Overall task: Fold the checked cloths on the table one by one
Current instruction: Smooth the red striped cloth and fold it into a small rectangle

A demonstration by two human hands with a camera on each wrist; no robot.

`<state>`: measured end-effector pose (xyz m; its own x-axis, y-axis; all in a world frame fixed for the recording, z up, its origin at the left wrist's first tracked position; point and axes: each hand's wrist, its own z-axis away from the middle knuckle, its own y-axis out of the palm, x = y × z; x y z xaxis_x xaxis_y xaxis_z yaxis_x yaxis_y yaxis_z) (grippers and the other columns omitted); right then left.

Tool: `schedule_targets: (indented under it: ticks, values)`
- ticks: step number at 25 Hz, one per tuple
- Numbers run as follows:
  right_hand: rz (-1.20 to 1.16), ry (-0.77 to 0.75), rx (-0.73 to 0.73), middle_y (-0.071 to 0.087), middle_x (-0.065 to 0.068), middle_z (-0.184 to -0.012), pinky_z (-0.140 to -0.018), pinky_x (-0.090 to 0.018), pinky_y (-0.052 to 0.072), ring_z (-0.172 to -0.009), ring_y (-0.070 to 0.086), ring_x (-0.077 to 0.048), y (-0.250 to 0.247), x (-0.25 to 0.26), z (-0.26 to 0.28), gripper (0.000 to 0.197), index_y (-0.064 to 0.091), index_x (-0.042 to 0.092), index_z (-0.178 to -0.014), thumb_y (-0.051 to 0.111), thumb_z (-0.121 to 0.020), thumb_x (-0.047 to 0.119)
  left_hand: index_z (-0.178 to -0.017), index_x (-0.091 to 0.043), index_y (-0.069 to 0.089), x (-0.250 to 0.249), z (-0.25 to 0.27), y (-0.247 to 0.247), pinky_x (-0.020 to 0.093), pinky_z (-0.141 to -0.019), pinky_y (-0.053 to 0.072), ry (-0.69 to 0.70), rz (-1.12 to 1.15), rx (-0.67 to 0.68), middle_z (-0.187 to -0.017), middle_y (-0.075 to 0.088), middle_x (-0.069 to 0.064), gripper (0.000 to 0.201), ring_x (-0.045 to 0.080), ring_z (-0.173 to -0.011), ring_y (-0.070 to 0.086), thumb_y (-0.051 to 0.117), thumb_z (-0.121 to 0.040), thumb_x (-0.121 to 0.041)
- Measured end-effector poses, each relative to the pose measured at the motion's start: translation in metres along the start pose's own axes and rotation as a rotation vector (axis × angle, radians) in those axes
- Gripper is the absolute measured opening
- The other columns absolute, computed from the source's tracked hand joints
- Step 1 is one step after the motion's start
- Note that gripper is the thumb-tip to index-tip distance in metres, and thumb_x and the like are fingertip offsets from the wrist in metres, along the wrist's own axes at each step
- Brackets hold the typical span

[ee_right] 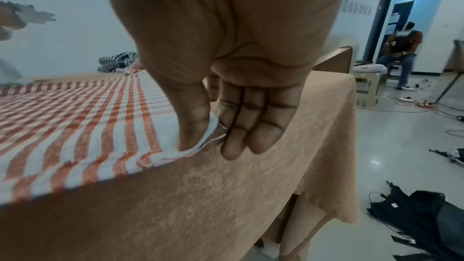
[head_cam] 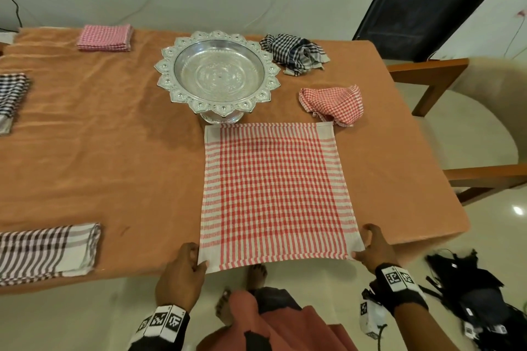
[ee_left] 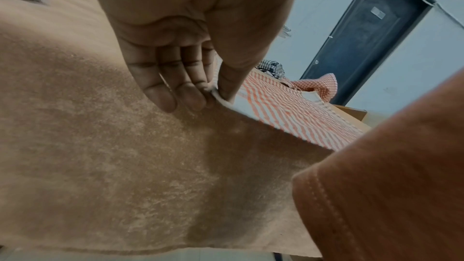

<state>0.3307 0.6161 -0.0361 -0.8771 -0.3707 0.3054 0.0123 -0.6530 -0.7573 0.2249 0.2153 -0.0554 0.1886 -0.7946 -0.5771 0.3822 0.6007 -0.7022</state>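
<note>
Red cloth (head_cam: 273, 191) spread flat on the worktop (head_cam: 114, 151), near edge overhanging. Left hand (head_cam: 182, 273) pinches its near left corner; right hand (head_cam: 373, 245) pinches the near right corner.

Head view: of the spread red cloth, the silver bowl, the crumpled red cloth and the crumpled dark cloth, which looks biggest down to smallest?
1. Spread red cloth.
2. Silver bowl.
3. Crumpled red cloth and crumpled dark cloth look alike; the dark one lies farther away, so no ranking.
</note>
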Motion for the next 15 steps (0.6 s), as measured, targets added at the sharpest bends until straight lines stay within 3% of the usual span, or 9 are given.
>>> schedule_targets:
  ticks: [2, 4, 8, 11, 13, 15]
  values:
    - [-0.002, -0.006, -0.001, 0.059, -0.022, -0.122, -0.076, -0.034, 0.047, -0.088, 0.059, -0.031, 0.004, 0.0, 0.005, 0.083, 0.024, 0.018, -0.144, 0.074, -0.078, 0.012, -0.119, -0.031, 0.045, 0.0, -0.002, 0.0, 0.033, -0.065, 0.051, 0.015, -0.061, 0.001, -0.096, 0.068, -0.003, 0.034, 0.021, -0.083, 0.065, 0.059, -0.089, -0.038]
    - [0.004, 0.005, -0.014, 0.058, -0.02, -0.126, -0.082, -0.037, 0.047, -0.101, 0.061, -0.035, 0.004, 0.002, 0.007, 0.077, 0.026, 0.018, -0.143, 0.072, -0.081, 0.02, -0.12, -0.029, 0.045, -0.005, -0.004, -0.004, 0.032, -0.065, 0.049, 0.026, -0.098, -0.021, -0.1, 0.067, -0.003, 0.034, 0.021, -0.086, 0.065, 0.054, -0.091, -0.043]
    - [0.021, 0.004, -0.186, 0.053, -0.017, -0.13, -0.091, -0.042, 0.046, -0.11, 0.057, -0.036, -0.005, 0.018, 0.006, 0.052, 0.046, 0.012, -0.134, 0.06, -0.088, 0.032, -0.122, -0.022, 0.053, -0.023, -0.014, -0.012, 0.034, -0.075, 0.049, 0.124, -0.141, -0.064, -0.114, 0.062, 0.001, 0.033, 0.021, -0.098, 0.06, 0.054, -0.092, -0.035]
    - [0.055, -0.169, -0.225, 0.05, -0.014, -0.131, -0.095, -0.041, 0.044, -0.113, 0.054, -0.033, -0.011, 0.055, -0.003, 0.041, 0.053, 0.012, -0.13, 0.056, -0.091, 0.025, -0.121, -0.019, 0.057, -0.048, -0.036, -0.014, 0.036, -0.08, 0.05, 0.267, -0.109, -0.037, -0.121, 0.057, 0.0, 0.031, 0.021, -0.101, 0.058, 0.057, -0.091, -0.028]
    - [0.058, -0.305, -0.197, 0.049, -0.011, -0.134, -0.099, -0.04, 0.042, -0.118, 0.051, -0.03, -0.012, 0.088, -0.021, 0.039, 0.054, 0.012, -0.13, 0.055, -0.093, 0.023, -0.12, -0.017, 0.058, -0.071, -0.064, -0.014, 0.037, -0.084, 0.049, 0.375, -0.119, -0.033, -0.124, 0.056, 0.002, 0.033, 0.023, -0.103, 0.057, 0.054, -0.091, -0.031]
    - [0.08, -0.408, -0.144, 0.046, -0.009, -0.14, -0.104, -0.041, 0.039, -0.123, 0.048, -0.029, -0.015, 0.122, -0.048, 0.042, 0.05, 0.012, -0.135, 0.053, -0.094, 0.023, -0.126, -0.013, 0.056, -0.097, -0.098, -0.014, 0.041, -0.096, 0.044, 0.4, -0.173, -0.027, -0.135, 0.051, 0.006, 0.038, 0.027, -0.117, 0.052, 0.054, -0.093, -0.031]
